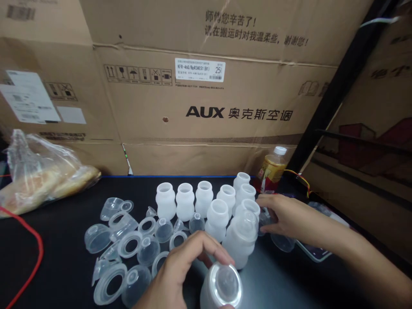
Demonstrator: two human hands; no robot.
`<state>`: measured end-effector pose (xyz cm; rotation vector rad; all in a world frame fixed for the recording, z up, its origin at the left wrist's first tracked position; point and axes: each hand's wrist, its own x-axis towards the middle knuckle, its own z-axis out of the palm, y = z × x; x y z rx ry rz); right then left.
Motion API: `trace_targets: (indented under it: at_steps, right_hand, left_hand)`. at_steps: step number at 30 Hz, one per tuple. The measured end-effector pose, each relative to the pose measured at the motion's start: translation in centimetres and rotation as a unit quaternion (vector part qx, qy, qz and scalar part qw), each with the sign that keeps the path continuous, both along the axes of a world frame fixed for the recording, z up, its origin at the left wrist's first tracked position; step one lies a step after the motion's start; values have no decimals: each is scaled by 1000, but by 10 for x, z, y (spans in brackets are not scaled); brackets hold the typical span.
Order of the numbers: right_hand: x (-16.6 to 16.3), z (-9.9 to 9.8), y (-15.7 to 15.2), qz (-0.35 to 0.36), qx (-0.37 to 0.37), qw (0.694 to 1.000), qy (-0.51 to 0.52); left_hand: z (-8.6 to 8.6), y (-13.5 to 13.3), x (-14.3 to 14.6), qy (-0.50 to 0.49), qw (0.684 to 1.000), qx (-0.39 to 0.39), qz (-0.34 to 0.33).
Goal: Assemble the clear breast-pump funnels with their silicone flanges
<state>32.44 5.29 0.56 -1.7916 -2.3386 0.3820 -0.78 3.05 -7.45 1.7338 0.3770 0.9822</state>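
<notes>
My left hand (180,270) is curled around the top of a white baby bottle (222,287) with a teat and collar ring on it, near the bottom edge. My right hand (286,216) reaches in from the right, its fingers closed around a clear dome cap (281,242) beside an assembled capped bottle (240,238). Several open white bottles (186,201) stand in a row behind. Loose clear caps, rings and teats (130,244) lie scattered to the left on the black table (58,223).
Large cardboard boxes (206,111) form a wall behind the table. A plastic bag with bread (38,176) lies far left, with a red cable (35,253) looping near it. A drink bottle (272,169) stands at the back right by a black bar (337,86).
</notes>
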Motion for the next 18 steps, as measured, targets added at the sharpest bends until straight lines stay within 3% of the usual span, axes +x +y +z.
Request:
trace_targets:
  at_steps: [5, 10, 12, 14, 18]
  right_hand:
    - [26, 8, 3, -25, -2, 999, 41]
    - [28, 56, -14, -21, 74, 987, 139]
    - [8, 78, -22, 56, 110, 968, 220]
    - [-18, 94, -29, 129, 85, 964, 218]
    - [-60, 104, -37, 266, 38, 938, 217]
  left_hand:
    - [-2, 2, 0, -7, 1000, -16, -8]
    - [1, 1, 2, -6, 1000, -24, -7]
    - [7, -1, 1, 2, 999, -34, -2]
    - [11, -1, 1, 13, 999, -53, -5]
    - [1, 3, 2, 16, 998, -65, -6]
